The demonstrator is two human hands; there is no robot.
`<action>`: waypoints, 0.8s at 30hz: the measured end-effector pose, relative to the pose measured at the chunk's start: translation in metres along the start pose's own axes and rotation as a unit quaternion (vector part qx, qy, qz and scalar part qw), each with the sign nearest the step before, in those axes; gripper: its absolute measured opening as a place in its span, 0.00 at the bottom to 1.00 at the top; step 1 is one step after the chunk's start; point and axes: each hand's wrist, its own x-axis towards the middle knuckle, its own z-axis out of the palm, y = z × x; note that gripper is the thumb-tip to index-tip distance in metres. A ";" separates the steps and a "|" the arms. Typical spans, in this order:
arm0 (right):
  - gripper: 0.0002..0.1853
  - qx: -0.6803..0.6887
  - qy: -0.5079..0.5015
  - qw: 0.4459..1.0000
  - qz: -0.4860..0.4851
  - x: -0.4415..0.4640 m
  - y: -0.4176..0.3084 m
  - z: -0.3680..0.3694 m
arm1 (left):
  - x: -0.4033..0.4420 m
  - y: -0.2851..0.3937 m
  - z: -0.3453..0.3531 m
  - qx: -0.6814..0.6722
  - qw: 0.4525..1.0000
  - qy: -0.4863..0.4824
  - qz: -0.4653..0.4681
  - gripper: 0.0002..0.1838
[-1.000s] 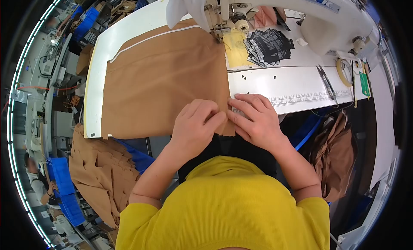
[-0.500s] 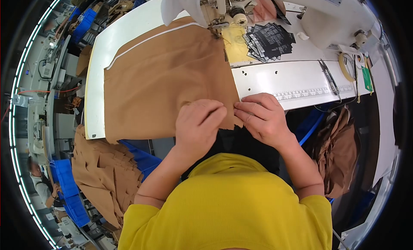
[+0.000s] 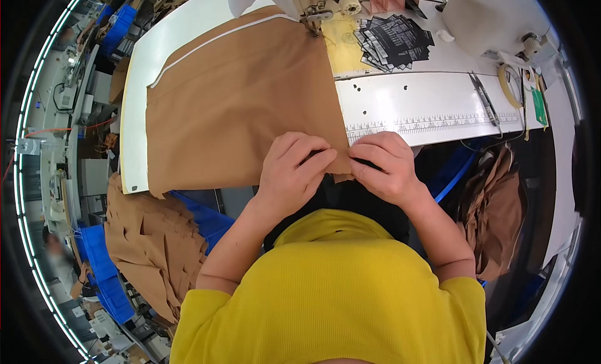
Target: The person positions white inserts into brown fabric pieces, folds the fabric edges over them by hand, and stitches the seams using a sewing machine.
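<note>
A brown fabric panel (image 3: 231, 107) with a white strip along its far edge lies on the white sewing table (image 3: 139, 141). Its far right corner reaches the presser foot of the sewing machine (image 3: 315, 27). My left hand (image 3: 294, 173) pinches the panel close to its near right corner. Opposite it, my right hand (image 3: 385, 166) grips the right edge of the same panel between thumb and fingers. The fingertips of both hands are only a little apart. A ragged bit of the near edge shows below them.
Dark printed labels (image 3: 394, 41) lie piled right of the machine. Thread snips (image 3: 484, 98) and a tape roll (image 3: 510, 88) rest farther right, beyond a printed ruler (image 3: 432, 122). Brown fabric pieces (image 3: 150, 239) hang at left, more brown fabric (image 3: 494, 213) at right. Another person (image 3: 62, 260) is at far left.
My left hand has shifted right, closer to my right hand, at the panel's edge. The table and machine appear slightly higher in view, and the panel's near right corner looks flatter.
</note>
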 end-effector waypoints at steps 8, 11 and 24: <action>0.10 0.010 0.038 0.999 -0.035 -0.009 0.003 0.003 | -0.001 0.006 0.003 0.008 0.999 -0.005 0.030 0.16; 0.10 0.009 0.049 0.998 -0.032 -0.010 0.002 0.004 | -0.002 0.004 0.005 0.009 0.999 0.000 0.043 0.16; 0.12 0.001 0.067 0.997 0.026 -0.012 -0.002 0.003 | -0.006 0.000 0.008 -0.016 0.997 0.008 0.078 0.14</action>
